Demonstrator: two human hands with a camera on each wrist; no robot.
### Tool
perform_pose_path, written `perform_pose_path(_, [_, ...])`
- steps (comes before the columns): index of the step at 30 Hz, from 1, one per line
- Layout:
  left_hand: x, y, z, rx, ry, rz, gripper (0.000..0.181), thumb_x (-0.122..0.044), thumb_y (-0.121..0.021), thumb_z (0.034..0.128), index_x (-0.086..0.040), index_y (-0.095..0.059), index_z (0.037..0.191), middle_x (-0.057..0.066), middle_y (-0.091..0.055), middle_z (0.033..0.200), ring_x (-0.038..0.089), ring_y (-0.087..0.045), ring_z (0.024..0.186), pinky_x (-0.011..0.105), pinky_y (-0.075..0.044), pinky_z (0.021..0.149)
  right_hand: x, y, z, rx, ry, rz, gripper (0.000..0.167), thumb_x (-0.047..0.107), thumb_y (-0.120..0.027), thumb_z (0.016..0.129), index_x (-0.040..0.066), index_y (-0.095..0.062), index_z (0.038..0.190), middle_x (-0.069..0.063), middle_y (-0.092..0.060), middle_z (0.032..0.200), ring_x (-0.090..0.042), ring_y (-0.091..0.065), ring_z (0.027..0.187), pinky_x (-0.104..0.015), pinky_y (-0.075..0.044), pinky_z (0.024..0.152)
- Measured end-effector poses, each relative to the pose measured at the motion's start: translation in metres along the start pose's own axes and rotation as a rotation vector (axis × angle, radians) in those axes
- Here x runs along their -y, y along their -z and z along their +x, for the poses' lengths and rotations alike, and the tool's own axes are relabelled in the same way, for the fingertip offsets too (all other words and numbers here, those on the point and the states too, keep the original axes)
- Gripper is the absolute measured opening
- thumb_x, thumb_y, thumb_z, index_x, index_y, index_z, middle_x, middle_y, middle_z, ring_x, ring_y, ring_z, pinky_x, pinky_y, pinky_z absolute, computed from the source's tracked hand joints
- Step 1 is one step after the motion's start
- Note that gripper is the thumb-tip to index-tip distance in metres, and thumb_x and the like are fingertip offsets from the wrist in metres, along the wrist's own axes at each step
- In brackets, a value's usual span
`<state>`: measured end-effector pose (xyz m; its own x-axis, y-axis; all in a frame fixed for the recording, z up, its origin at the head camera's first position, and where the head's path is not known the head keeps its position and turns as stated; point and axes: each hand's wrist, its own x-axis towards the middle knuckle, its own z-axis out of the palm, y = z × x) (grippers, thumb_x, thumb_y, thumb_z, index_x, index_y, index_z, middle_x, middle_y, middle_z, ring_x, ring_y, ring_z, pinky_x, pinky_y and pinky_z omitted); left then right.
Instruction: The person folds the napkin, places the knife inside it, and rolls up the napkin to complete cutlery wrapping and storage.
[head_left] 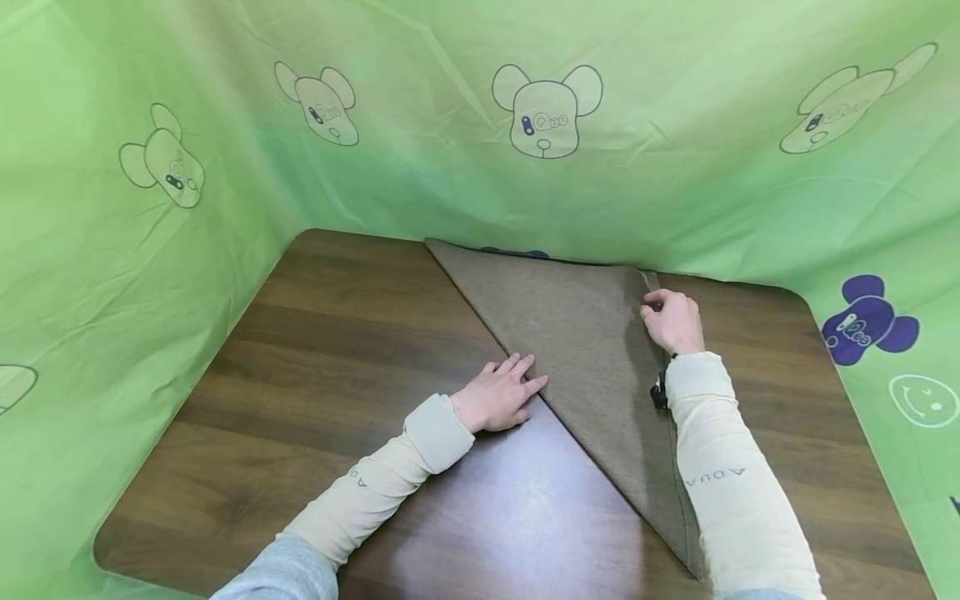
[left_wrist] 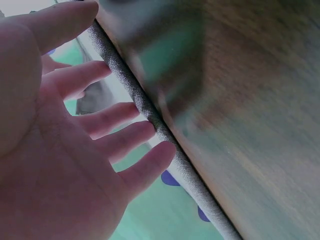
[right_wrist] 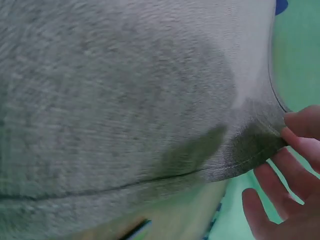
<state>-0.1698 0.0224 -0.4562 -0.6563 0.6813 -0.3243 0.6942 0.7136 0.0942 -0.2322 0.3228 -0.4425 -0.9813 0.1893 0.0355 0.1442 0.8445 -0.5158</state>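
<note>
A grey-brown cloth (head_left: 570, 325) lies on the wooden table, folded into a triangle with its long folded edge running diagonally. My left hand (head_left: 501, 393) rests on the middle of that edge, fingers spread and straight. In the left wrist view, the fingertips of the left hand (left_wrist: 95, 120) touch the fold of the cloth (left_wrist: 150, 115). Near the back right, my right hand (head_left: 675, 321) pinches a corner of the cloth between thumb and index finger. The right wrist view shows the right hand (right_wrist: 295, 170) holding the hemmed corner of the cloth (right_wrist: 125, 100), the other fingers loosely bent.
The brown wooden table (head_left: 315, 358) has rounded corners. Green fabric (head_left: 420, 167) printed with bear heads hangs around its back and sides, close to the back edge. A dark wrist device (head_left: 659, 390) sits on the right wrist, just over the cloth.
</note>
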Motion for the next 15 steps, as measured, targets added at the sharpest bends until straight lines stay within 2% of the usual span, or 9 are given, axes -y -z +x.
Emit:
perform_pose_path(3, [0.0002, -0.0001, -0.0004, -0.001, 0.003, 0.003, 0.058, -0.038, -0.051, 0.0979, -0.026, -0.032, 0.152, 0.009, -0.019, 0.161, 0.028, -0.020, 0.149, 0.045, -0.029, 0.115, -0.0026, -0.0031, 0.0003, 0.064, -0.016, -0.018, 0.042, 0.018, -0.049, 0.093, -0.004, -0.056, 0.128, -0.032, -0.052, 0.133, -0.052, -0.040, 0.126, -0.059, -0.035, 0.101])
perform_pose_path(6, [0.0003, -0.0004, 0.0000, -0.005, 0.005, 0.006, 0.058, -0.038, -0.052, 0.0977, -0.026, -0.033, 0.151, 0.009, -0.020, 0.161, 0.028, -0.020, 0.149, 0.045, -0.030, 0.115, -0.0053, -0.0053, 0.0006, 0.114, -0.022, -0.030, 0.047, 0.019, -0.050, 0.094, -0.008, -0.050, 0.132, -0.034, -0.044, 0.138, -0.055, -0.032, 0.125, -0.061, -0.032, 0.101])
perform_pose_path(11, [0.0005, -0.0009, 0.0010, -0.012, 0.004, 0.007, 0.058, -0.038, -0.053, 0.0974, -0.026, -0.033, 0.151, 0.010, -0.020, 0.161, 0.029, -0.021, 0.149, 0.046, -0.030, 0.114, -0.0088, -0.0063, 0.0022, 0.137, 0.028, -0.011, 0.058, 0.016, -0.049, 0.094, -0.020, -0.035, 0.137, -0.039, -0.028, 0.145, -0.057, -0.028, 0.130, -0.058, -0.025, 0.110])
perform_pose_path(15, [0.0005, -0.0002, 0.0013, -0.016, 0.007, -0.001, 0.058, -0.038, -0.053, 0.0974, -0.026, -0.033, 0.151, 0.010, -0.020, 0.161, 0.029, -0.021, 0.149, 0.046, -0.029, 0.115, -0.0086, -0.0042, 0.0045, 0.135, 0.023, 0.033, 0.067, 0.015, -0.049, 0.094, -0.023, -0.021, 0.141, -0.039, -0.015, 0.149, -0.055, -0.022, 0.137, -0.057, -0.019, 0.115])
